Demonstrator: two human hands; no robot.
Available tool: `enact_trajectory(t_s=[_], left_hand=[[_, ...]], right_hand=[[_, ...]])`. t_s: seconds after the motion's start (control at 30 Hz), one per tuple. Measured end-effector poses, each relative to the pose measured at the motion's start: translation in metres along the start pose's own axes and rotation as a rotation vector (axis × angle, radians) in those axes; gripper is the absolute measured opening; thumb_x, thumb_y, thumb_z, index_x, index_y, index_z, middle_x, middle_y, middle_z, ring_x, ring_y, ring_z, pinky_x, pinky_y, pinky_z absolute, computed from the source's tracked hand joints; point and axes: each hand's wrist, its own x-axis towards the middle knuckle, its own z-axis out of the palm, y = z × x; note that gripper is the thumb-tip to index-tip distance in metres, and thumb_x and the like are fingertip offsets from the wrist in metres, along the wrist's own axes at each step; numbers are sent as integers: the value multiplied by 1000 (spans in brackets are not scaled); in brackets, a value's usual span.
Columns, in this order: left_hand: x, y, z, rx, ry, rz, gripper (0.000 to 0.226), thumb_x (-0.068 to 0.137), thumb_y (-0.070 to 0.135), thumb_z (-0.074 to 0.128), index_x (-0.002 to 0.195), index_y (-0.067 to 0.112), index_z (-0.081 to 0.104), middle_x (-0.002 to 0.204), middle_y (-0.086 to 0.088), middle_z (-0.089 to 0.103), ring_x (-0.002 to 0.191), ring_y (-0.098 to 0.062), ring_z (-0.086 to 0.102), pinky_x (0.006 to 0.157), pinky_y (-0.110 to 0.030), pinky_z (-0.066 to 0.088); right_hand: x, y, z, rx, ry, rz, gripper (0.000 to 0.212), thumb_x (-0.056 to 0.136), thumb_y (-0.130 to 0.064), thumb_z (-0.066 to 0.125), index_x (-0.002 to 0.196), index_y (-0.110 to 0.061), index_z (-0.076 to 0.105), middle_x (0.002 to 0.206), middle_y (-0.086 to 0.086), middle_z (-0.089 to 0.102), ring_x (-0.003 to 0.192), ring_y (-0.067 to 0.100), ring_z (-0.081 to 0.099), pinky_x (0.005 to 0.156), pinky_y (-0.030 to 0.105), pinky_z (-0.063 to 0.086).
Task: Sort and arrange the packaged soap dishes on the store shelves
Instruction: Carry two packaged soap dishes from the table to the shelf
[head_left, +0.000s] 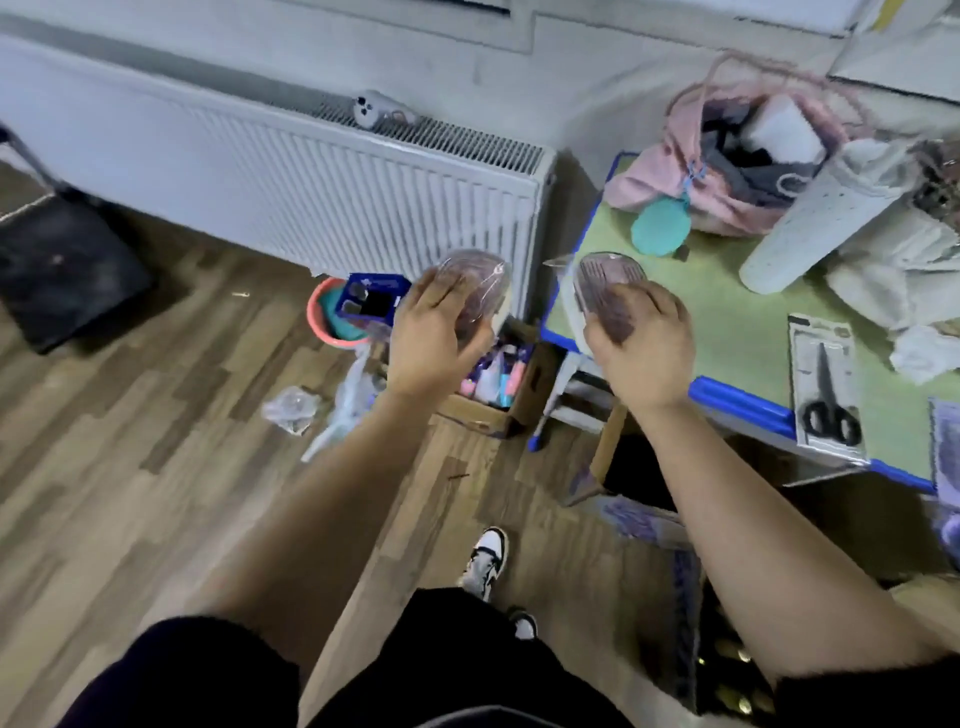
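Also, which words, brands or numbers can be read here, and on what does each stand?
Nothing is readable.
Too blurred: print atop the scissors package.
Too blurred: pale marks on the blue box.
No label shows: left soap dish in left hand, right soap dish in right hand.

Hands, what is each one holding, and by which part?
Left hand grips one packaged soap dish by its near end; right hand grips a second dish the same way.

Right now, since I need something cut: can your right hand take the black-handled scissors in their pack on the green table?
Probably not yet: the right hand grips a purple soap dish in clear packaging, so its fingers are full. The black-handled scissors lie uncovered on the green table, with nothing in between.
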Motion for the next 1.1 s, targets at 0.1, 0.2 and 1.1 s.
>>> enact_trajectory(t_s=[0.1,0.2,1.1], left_hand=[[-44,-34,-57,58,151,-121,47,83,34,61,118,4,69,122,-14,68,121,-33,54,111,-33,33],[-93,-75,-113,153,259,-240,43,83,30,66,116,4,70,120,-14,69,117,-33,58,107,-35,37],[-574,-451,-589,911,862,-894,46,83,32,62,110,-4,71,112,-19,71,110,-39,62,106,-37,40]], right_hand=[[-10,-66,22,101,12,-169,43,80,-40,59,110,-12,73,113,11,69,103,36,63,88,41,50],[-28,-139,47,207,-24,-345,42,82,-38,61,109,-9,73,113,12,69,104,35,64,88,42,52],[-371,-857,309,777,-508,-1238,37,84,-42,64,107,-14,75,114,7,71,109,30,64,92,49,49]])
